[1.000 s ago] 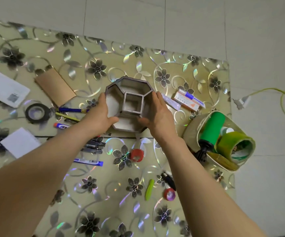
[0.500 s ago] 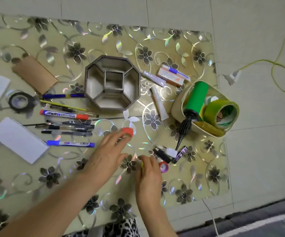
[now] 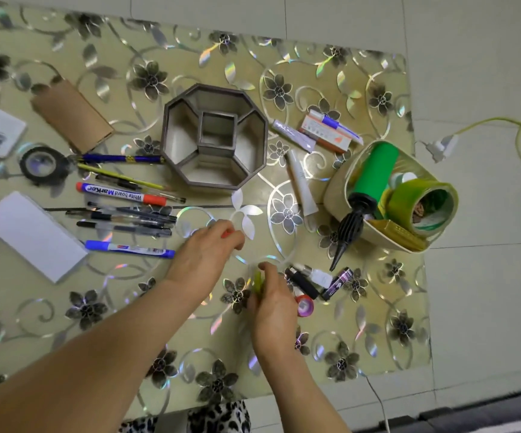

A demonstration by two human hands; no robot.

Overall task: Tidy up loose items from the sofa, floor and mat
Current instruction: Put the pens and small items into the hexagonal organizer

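A floral mat (image 3: 331, 323) is spread on the tiled floor (image 3: 487, 307). On it, an octagonal organiser (image 3: 215, 135) with empty compartments is set upright. To its left, pens and a whiteboard marker (image 3: 122, 193) are laid in a loose row, with a black tape roll (image 3: 40, 165) beyond them. The left hand (image 3: 206, 254) is lowered near the mat's middle, its fingers curled round a small red item (image 3: 226, 235). Just beside it, a slim green item (image 3: 257, 281) is pinched by the fingers of the right hand (image 3: 273, 304). A small purple tape roll (image 3: 304, 306) is seen touching that hand. A tub (image 3: 334, 189) holding a green pump (image 3: 373, 173) is placed at the right
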